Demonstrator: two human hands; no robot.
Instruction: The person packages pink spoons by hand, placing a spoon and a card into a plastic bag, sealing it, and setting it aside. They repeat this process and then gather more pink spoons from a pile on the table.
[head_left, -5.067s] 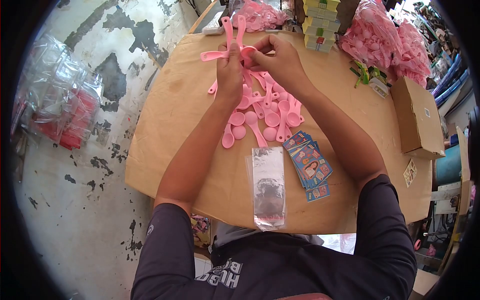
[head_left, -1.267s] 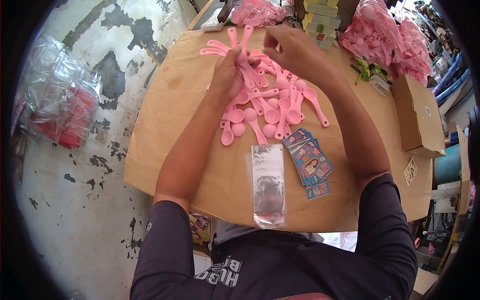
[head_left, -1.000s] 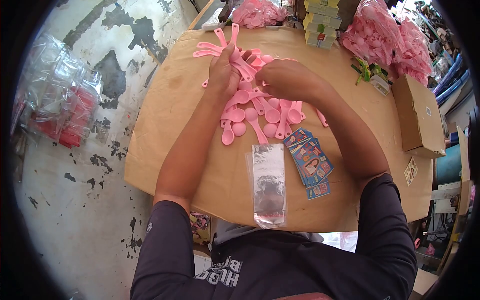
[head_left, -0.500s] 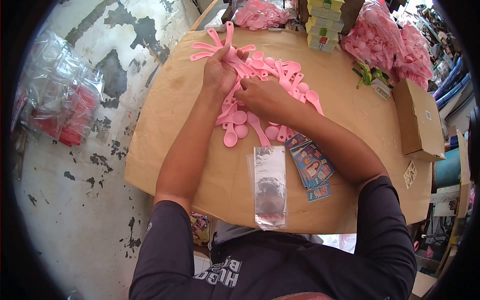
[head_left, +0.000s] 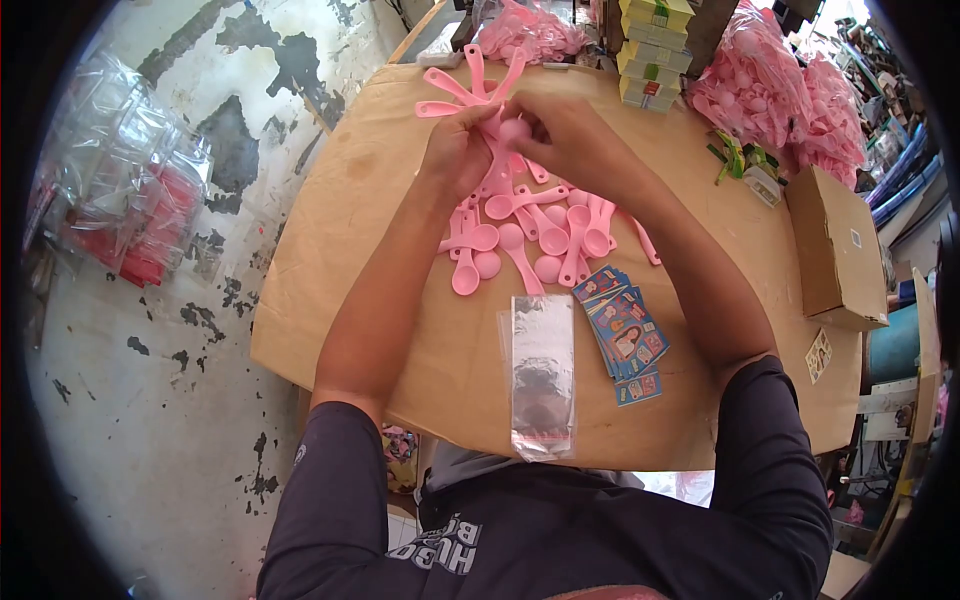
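My left hand point(head_left: 458, 152) is closed around a fanned bunch of pink measuring spoons point(head_left: 476, 75), their holed handles pointing up and away. Close beside it, my right hand point(head_left: 570, 132) has its fingers curled at the round bowl of a pink spoon point(head_left: 515, 132), against the same bunch. Part of that spoon is hidden by the fingers. Below both hands lies a loose pile of pink spoons point(head_left: 550, 230). Nearer my body are a stack of clear plastic sleeves point(head_left: 543, 375) and a fanned stack of blue printed cards point(head_left: 628, 335).
Stacked yellowish blocks point(head_left: 652, 55) and bags of pink spoons point(head_left: 750, 75) stand at the back. On the right are a cardboard box point(head_left: 835, 245) and green scraps point(head_left: 735, 155). Clear plastic packaging point(head_left: 125, 180) lies left of the brown-covered table point(head_left: 330, 270).
Both hands have moved up and right, away from the pile. My right hand has come up from the pile to the bunch, with a spoon at its fingers. The pile looks smaller.
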